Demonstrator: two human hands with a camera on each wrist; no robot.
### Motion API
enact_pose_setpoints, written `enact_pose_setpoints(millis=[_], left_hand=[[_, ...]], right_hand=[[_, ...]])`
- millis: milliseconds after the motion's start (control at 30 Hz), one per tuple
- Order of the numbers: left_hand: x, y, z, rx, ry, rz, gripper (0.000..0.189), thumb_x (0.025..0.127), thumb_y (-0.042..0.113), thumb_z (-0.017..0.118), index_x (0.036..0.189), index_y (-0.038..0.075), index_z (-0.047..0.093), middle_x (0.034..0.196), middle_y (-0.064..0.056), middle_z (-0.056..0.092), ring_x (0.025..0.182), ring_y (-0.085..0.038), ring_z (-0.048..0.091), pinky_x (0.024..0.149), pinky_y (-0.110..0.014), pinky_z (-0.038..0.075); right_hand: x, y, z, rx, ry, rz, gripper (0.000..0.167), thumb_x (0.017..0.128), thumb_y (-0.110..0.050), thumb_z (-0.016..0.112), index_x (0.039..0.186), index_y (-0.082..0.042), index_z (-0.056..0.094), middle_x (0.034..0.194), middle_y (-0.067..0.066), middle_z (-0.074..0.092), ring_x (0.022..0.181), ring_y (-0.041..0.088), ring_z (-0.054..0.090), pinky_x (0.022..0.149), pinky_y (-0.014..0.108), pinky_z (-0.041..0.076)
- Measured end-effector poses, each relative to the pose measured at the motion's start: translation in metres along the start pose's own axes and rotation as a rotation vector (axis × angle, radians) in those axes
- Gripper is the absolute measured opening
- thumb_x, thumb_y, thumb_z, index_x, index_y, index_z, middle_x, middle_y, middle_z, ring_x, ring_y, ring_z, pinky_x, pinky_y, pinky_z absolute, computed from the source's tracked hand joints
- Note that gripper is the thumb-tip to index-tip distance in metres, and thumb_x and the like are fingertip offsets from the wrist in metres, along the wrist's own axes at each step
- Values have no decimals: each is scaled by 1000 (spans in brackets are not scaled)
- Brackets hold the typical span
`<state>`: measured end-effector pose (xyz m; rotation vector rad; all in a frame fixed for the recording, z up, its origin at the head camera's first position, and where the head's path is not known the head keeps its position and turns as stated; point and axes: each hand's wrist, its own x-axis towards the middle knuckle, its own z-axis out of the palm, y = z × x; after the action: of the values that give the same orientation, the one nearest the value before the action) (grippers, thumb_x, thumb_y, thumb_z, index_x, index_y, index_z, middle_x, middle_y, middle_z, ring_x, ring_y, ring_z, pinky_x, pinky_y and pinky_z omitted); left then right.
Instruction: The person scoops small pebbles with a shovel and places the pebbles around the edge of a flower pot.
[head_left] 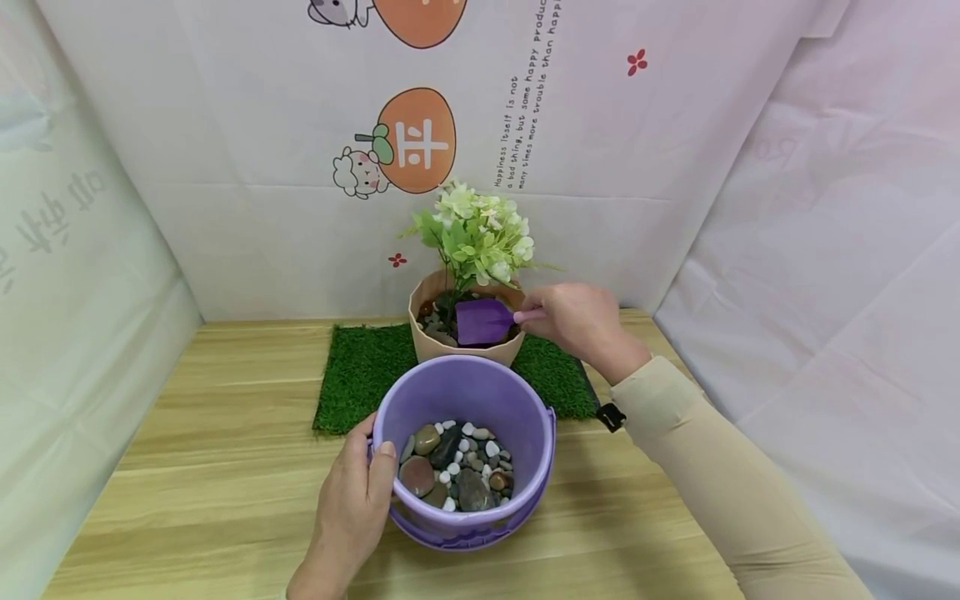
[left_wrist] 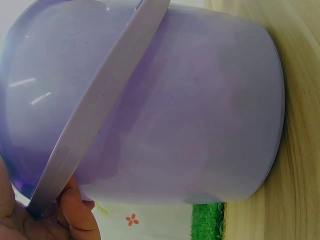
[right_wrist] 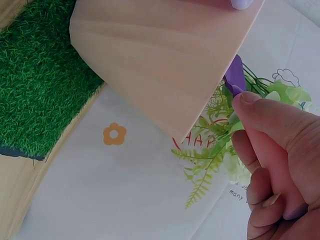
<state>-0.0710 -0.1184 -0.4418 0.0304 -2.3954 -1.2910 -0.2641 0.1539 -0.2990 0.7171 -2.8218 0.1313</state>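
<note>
My right hand point(head_left: 573, 321) grips the pink handle point(right_wrist: 270, 160) of a small toy shovel, whose purple blade point(head_left: 482, 322) is over the mouth of a beige flowerpot point(head_left: 468, 350). Stones point(head_left: 432, 327) show inside the pot, around the stems of a plant with pale green and white blooms point(head_left: 487, 233). In front of the pot stands a purple bucket point(head_left: 468, 379), with pebbles point(head_left: 474, 490) of several colours and sizes on its bottom. With thumb over the rim and fingers outside, my left hand point(head_left: 352, 496) holds the bucket's left side, by the handle's end in the left wrist view.
A green artificial-grass mat point(head_left: 367, 367) lies under the pot on the wooden table point(head_left: 217, 467). The bucket's handle point(left_wrist: 100, 95) hangs down along its near side. A printed white cloth point(head_left: 262, 167) stands behind the table, with more cloth at both sides.
</note>
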Motion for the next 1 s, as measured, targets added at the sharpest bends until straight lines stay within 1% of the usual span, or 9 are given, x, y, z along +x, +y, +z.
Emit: enact_pose_setpoints(millis=[167, 300, 433, 533, 700, 800, 867, 933, 1000], left_hand=[[-1, -1, 1, 6, -1, -7, 44, 109, 24, 47, 148, 3, 51, 137, -21, 66, 120, -38, 68, 95, -58, 57], [-2, -1, 0, 9, -4, 0, 44, 110, 24, 46, 148, 3, 50, 137, -22, 66, 120, -38, 67, 95, -59, 57], [-2, -1, 0, 6, -14, -9, 45, 110, 25, 46, 149, 3, 50, 138, -22, 65, 121, -38, 67, 96, -59, 57], [-1, -1, 0, 3, -17, -11, 45, 110, 25, 46, 149, 2, 49, 139, -21, 65, 121, -38, 67, 96, -59, 57], [0, -1, 1, 0, -14, -6, 45, 110, 24, 46, 149, 2, 50, 138, -21, 65, 121, -37, 67, 95, -58, 57], [0, -1, 0, 0, -12, -2, 45, 110, 24, 46, 148, 2, 50, 139, -21, 65, 122, -38, 66, 96, -59, 57], [0, -2, 0, 0, -11, 3, 45, 110, 24, 46, 148, 2, 50, 139, -21, 65, 123, -38, 66, 96, -59, 56], [0, -2, 0, 0, -10, 4, 45, 110, 25, 46, 148, 2, 50, 139, -21, 65, 124, -38, 66, 97, -59, 56], [0, -2, 0, -2, -8, 5, 45, 110, 25, 46, 148, 2, 50, 139, -21, 65, 124, -38, 66, 97, -59, 56]], right_hand=[[-3, 1, 0, 12, 15, -1, 14, 92, -43, 79, 102, -33, 81, 95, -9, 80, 82, 19, 74, 62, 43, 55], [-6, 0, -1, 26, 31, 2, 15, 94, -44, 78, 103, -33, 81, 95, -9, 80, 81, 18, 74, 60, 42, 54], [-12, -1, -5, 41, 58, -16, 18, 95, -46, 75, 105, -32, 81, 95, -10, 80, 81, 17, 74, 61, 43, 54], [-17, -2, -8, 48, 85, -43, 19, 95, -46, 76, 105, -31, 81, 94, -10, 80, 78, 17, 73, 61, 42, 54], [-26, -6, -12, 54, 149, -96, 16, 92, -40, 81, 103, -29, 80, 92, -9, 80, 74, 19, 73, 56, 41, 53], [-33, -10, -13, 67, 189, -133, 15, 90, -37, 83, 102, -28, 81, 91, -9, 80, 72, 19, 73, 55, 40, 53], [-37, -13, -14, 78, 209, -164, 16, 89, -36, 84, 102, -27, 81, 91, -8, 80, 73, 18, 74, 57, 40, 55], [-42, -17, -14, 82, 222, -191, 16, 89, -36, 84, 101, -27, 81, 91, -8, 80, 73, 16, 75, 57, 38, 57], [-47, -21, -14, 72, 235, -210, 15, 89, -36, 85, 100, -28, 81, 90, -8, 80, 72, 16, 75, 55, 38, 56]])
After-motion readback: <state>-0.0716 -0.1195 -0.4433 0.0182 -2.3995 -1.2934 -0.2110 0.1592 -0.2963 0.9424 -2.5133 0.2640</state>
